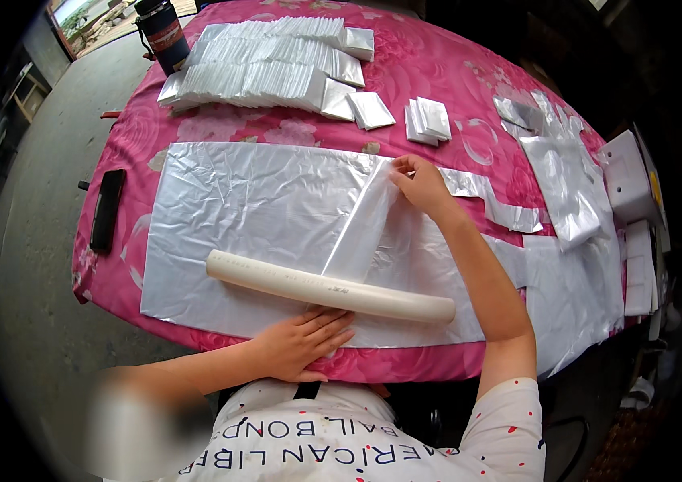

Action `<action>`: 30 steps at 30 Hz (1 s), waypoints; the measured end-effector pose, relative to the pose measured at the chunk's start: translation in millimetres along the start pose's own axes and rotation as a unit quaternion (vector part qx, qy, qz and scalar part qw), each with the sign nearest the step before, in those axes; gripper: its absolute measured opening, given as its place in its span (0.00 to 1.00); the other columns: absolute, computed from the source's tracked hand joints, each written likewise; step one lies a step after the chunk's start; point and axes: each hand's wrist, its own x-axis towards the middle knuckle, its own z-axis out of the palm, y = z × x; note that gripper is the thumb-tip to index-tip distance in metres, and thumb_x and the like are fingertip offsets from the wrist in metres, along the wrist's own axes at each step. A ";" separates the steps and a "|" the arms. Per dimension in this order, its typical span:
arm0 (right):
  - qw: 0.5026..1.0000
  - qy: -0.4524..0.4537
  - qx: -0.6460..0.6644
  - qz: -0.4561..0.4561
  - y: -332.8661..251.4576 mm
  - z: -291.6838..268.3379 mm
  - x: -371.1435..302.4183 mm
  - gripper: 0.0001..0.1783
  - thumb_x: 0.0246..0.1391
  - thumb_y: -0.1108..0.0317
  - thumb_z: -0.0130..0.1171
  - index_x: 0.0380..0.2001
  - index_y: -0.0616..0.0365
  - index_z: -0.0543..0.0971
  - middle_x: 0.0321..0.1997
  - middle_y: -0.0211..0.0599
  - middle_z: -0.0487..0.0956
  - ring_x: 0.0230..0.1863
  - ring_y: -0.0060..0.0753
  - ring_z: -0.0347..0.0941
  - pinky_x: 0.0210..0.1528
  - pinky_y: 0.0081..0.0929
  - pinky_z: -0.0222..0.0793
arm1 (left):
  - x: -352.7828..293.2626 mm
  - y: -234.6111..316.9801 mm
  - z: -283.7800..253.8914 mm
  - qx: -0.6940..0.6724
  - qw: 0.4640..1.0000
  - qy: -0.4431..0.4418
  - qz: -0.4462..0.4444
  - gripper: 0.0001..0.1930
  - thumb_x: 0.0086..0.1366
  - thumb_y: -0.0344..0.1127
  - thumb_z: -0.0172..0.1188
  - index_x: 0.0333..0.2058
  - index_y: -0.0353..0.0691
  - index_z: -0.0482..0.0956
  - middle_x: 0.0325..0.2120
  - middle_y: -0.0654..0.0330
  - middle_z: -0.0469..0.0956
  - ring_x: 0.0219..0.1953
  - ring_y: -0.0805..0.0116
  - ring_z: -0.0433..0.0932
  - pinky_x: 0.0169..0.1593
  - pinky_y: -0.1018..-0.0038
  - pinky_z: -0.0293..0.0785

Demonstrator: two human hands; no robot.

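A large, thin silvery-white plastic bag (220, 213) lies spread across the table in front of me, its surface creased. My right hand (419, 183) pinches the far edge of a lifted plastic layer (361, 221), which slants down toward a tube. This long cream plastic tube (329, 291) rests across the bag, tilted slightly down to the right. Close below the tube, my left hand (309, 341) presses flat on the bag's near edge with fingers stretched out. Its fingertips reach the tube's lower side; whether they touch it I cannot tell.
Folded plastic packets (260, 68) stand in rows at the back left, with smaller piles (429, 119) to their right. A dark bottle (162, 36) and a black phone (108, 210) are on the left. Loose plastic sheets (565, 193) and a white box (628, 177) lie right, on the pink flowered tablecloth (477, 120).
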 end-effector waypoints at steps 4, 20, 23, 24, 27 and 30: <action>0.994 0.007 -0.015 -0.111 -41.4 11.1 -70.2 0.21 0.48 0.65 0.59 0.46 0.62 0.73 0.45 0.45 0.72 0.43 0.36 0.71 0.44 0.31 0.67 | -2.1 14.7 14.8 0.005 0.999 0.016 -0.034 0.41 0.56 0.61 0.47 0.57 0.31 0.59 0.61 0.45 0.52 0.66 0.53 0.46 0.66 0.59 0.38; 0.963 0.123 -0.199 -0.136 31.7 -45.4 -138.2 0.27 0.46 0.71 0.59 0.53 0.54 0.71 0.48 0.41 0.75 0.46 0.45 0.69 0.49 0.34 0.64 | -6.4 25.6 20.2 0.017 0.999 0.043 -0.023 0.41 0.58 0.60 0.47 0.59 0.32 0.56 0.63 0.50 0.50 0.66 0.58 0.46 0.66 0.59 0.36; 0.972 0.052 -0.165 -0.159 17.6 -35.5 -160.0 0.27 0.43 0.72 0.60 0.52 0.53 0.72 0.48 0.41 0.75 0.47 0.44 0.69 0.50 0.34 0.64 | -4.9 19.6 14.2 0.023 0.997 0.011 -0.070 0.41 0.57 0.58 0.50 0.59 0.31 0.56 0.63 0.49 0.50 0.66 0.58 0.47 0.66 0.59 0.38; 0.969 0.007 -0.160 -0.189 9.1 -26.5 -169.6 0.27 0.42 0.73 0.60 0.51 0.53 0.72 0.48 0.41 0.75 0.47 0.43 0.69 0.51 0.34 0.64 | -6.5 21.4 17.7 0.024 0.997 0.037 -0.064 0.39 0.56 0.56 0.52 0.58 0.31 0.58 0.62 0.49 0.52 0.66 0.58 0.49 0.65 0.59 0.41; 0.946 -0.070 -0.168 -0.269 -13.6 0.3 -190.2 0.27 0.39 0.73 0.61 0.48 0.53 0.74 0.48 0.38 0.75 0.48 0.42 0.69 0.52 0.37 0.62 | -5.5 33.2 21.5 0.110 0.991 0.021 -0.074 0.36 0.54 0.50 0.53 0.56 0.31 0.61 0.61 0.50 0.56 0.65 0.58 0.51 0.65 0.59 0.42; 0.933 -0.074 -0.177 -0.303 -18.9 12.8 -184.9 0.25 0.39 0.74 0.61 0.47 0.52 0.75 0.47 0.37 0.74 0.48 0.40 0.69 0.53 0.39 0.60 | -7.1 40.5 37.6 0.164 0.981 0.059 -0.081 0.31 0.52 0.42 0.54 0.54 0.32 0.65 0.60 0.51 0.58 0.64 0.59 0.53 0.64 0.60 0.45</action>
